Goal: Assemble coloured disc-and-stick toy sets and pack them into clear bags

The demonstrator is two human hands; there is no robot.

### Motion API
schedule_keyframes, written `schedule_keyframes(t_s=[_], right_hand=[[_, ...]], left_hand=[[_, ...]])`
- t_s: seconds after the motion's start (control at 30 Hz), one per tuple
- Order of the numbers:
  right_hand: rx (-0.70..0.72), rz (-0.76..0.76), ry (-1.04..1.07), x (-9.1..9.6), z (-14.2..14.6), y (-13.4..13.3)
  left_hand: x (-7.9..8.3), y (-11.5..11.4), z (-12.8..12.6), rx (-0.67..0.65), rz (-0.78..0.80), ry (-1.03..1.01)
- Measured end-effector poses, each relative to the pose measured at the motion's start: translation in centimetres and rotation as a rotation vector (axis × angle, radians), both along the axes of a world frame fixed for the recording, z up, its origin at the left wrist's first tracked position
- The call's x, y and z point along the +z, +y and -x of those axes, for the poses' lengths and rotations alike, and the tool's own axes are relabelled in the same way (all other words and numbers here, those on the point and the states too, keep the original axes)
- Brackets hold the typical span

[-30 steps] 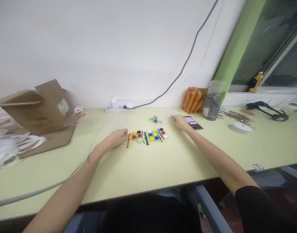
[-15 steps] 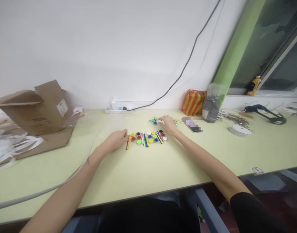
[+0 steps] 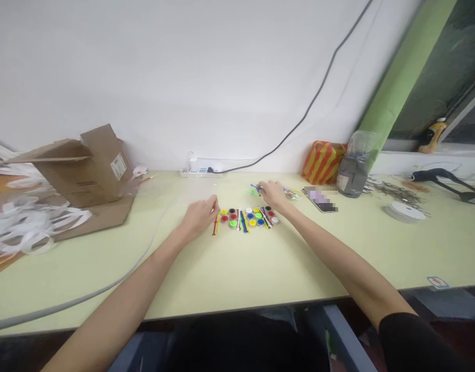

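Observation:
My left hand (image 3: 201,216) is closed with fingertips pressed together, just left of the rows; whatever they hold is hidden. Beside it lie a red stick (image 3: 214,225) and a yellow one. Small round clear pots with coloured centres, such as a green one (image 3: 233,224) and a red one (image 3: 224,219), stand in groups on the table. Thin coloured plastic sticks (image 3: 243,221) lie between these groups. Behind them, my right hand (image 3: 273,194) pinches a small blue plastic stick (image 3: 255,186). A bright green piece (image 3: 253,192) lies by its fingertips.
At left stand an opened cardboard box (image 3: 82,175) and a heap of white strips (image 3: 39,222). A power strip (image 3: 200,173) lies by the wall. A phone (image 3: 320,200), striped bag (image 3: 323,163), grey container (image 3: 352,175) and white roll (image 3: 405,212) are at right. A grey cable (image 3: 86,297) crosses the front left.
My right hand's fingers have closed at the small pieces, and the blue stick is now at its fingertips. My left hand stays beside the red stick, more pinched. The whole view has shifted slightly.

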State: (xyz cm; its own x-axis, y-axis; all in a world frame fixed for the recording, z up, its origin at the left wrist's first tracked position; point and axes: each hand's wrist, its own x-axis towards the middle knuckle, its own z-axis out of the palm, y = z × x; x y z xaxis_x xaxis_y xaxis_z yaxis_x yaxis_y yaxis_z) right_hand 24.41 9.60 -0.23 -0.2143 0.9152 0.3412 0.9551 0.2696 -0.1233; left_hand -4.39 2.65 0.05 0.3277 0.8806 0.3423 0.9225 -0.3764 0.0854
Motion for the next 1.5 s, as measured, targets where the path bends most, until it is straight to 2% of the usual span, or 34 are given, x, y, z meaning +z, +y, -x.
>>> schedule_keyframes(t_s=[0.1, 0.17, 0.3, 0.43, 0.63, 0.9, 1.03, 1.23, 1.37, 1.5], right_hand=[[0.073, -0.086, 0.142, 1.2, 0.5, -2.2], [0.206, -0.093, 0.417, 1.6, 1.5, -4.1], [0.49, 0.121, 0.974, 1.2, 4.7, -7.7], [0.655, 0.28, 1.262, 0.4, 6.9, -10.2], [0.803, 0.416, 1.357, 0.1, 6.9, -11.5], [0.789, 0.462, 1.358, 0.4, 6.3, -11.6], [0.764, 0.527, 1.43, 0.0, 6.4, -11.6], [0.733, 0.621, 1.584, -0.5, 7.5, -11.7], [0.715, 0.604, 1.569, -0.3, 7.5, -12.1], [0.716, 0.57, 1.529, -0.2, 7.2, -12.3]], left_hand=[[0.3, -0.4, -0.4, -0.059, -0.027, -0.158], [0.5, -0.7, -0.8, -0.164, -0.02, -0.325], [0.6, -1.5, -1.9, -0.436, 0.105, -0.58], [0.6, -2.4, -2.7, -0.528, 0.17, -0.602], [1.0, -3.3, -3.1, -0.606, 0.207, -0.576], [0.9, -3.4, -3.6, -0.639, 0.228, -0.565], [1.1, -3.6, -3.9, -0.651, 0.225, -0.602], [0.5, -3.7, -4.0, -0.583, 0.28, -0.546], [0.4, -3.5, -3.6, -0.571, 0.203, -0.431], [0.4, -3.1, -3.3, -0.503, 0.114, -0.37]])
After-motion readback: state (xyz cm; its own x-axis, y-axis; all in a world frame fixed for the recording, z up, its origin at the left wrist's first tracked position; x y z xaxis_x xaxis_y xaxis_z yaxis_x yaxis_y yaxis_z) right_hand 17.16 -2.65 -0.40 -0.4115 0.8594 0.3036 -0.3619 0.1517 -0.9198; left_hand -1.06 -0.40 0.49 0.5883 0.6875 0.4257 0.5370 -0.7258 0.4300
